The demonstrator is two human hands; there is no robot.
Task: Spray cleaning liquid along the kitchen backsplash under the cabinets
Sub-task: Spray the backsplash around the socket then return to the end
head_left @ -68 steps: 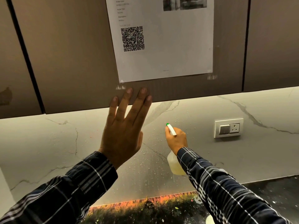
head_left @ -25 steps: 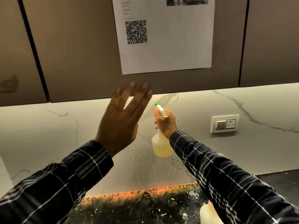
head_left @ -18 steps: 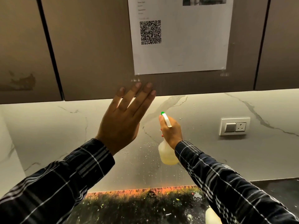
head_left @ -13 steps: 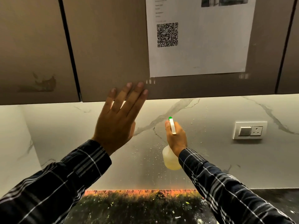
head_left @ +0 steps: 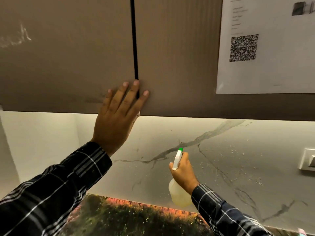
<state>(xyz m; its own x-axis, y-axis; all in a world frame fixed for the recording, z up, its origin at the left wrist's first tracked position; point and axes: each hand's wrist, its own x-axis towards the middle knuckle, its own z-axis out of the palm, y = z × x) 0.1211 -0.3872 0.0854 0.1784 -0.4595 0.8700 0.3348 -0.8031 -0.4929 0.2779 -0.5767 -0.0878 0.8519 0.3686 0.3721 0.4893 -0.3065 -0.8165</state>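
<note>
While my right hand grips the spray bottle, nozzle aimed at the backsplash just ahead, my left hand lies spread flat on the cabinet above. Spray drifting right could wet the wall socket beyond my right hand. Since a moment ago both hands have moved left, leaving the droplets to the right.

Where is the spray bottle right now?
Head view, right of centre: the spray bottle is gripped in the right hand, held before the marble backsplash, left of the wall switch plate.
</note>
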